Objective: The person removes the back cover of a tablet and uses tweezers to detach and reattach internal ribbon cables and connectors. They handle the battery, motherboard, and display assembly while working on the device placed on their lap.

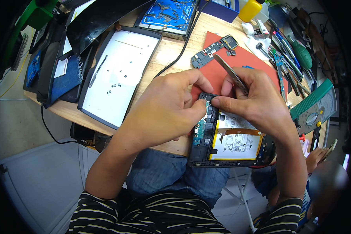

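An opened tablet (207, 152) shows a white battery (238, 146) with yellow edges, an orange-brown ribbon cable (241, 132) across it, and a green circuit board (200, 130) along its left side. My left hand (165, 103) is curled at the tablet's upper left corner, thumb tip by the board; whatever its fingers grip there is hidden. Closed around metal tweezers (231, 73), my right hand (257, 99) has the tweezers' length pointing up and away from the tablet. Its thumb tip rests at the same corner, close to my left thumb.
On the red mat (257, 58) lies a loose circuit board with a camera module (214, 50). A white-lined tray (119, 64) with several small screws stands left. Right are pens and tools (286, 54), a green blower (301, 54) and a green-cased meter (316, 107). A person's hand (314, 159) holds a phone.
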